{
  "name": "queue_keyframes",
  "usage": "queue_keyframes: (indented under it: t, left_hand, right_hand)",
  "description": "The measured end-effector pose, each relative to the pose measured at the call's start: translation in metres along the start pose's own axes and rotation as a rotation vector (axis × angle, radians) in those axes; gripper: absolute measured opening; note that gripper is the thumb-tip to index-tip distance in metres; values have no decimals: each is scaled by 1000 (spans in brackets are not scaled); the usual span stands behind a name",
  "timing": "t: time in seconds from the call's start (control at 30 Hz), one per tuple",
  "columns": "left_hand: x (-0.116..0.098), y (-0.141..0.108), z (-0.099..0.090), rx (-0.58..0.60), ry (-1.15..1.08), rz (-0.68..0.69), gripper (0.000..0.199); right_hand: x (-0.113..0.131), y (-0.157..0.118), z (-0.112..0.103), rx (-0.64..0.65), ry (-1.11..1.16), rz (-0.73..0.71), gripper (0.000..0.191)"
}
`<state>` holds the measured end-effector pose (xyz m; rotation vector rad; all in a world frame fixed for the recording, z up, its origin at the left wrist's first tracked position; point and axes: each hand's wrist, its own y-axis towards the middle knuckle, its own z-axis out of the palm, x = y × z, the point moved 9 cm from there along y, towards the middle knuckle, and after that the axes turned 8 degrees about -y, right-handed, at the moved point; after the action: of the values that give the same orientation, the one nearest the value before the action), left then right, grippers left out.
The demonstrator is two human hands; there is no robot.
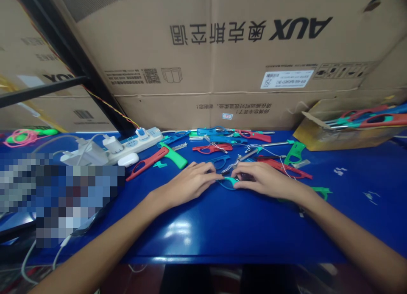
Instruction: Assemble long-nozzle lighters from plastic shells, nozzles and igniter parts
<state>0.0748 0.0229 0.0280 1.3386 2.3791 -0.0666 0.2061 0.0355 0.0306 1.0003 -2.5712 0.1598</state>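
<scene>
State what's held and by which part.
A blue-and-teal plastic piece: the right hand pinches its right end; the left hand is at its left end, grip unclear.

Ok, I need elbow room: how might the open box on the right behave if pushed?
The box probably drags a little, being loaded with lighters. Its raised flap may bend; lighters jutting out could spill if tipped.
</scene>
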Motion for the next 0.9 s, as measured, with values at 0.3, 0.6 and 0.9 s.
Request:
queue_keyframes:
  t: [0.3,0.6,0.9]
  left_hand:
    - [-1,0,3,-2,62,-8,31]
    - [-6,2,3,-37,90,6,26]
    - [-7,1,3,-92,105,25,25]
  right_hand:
    - [2,-1,-4,-50,-104,-6,27]
    - [1,-2,-4,-59,-117,36,26]
    - [1,-3,-4,-74,-162,39,26]
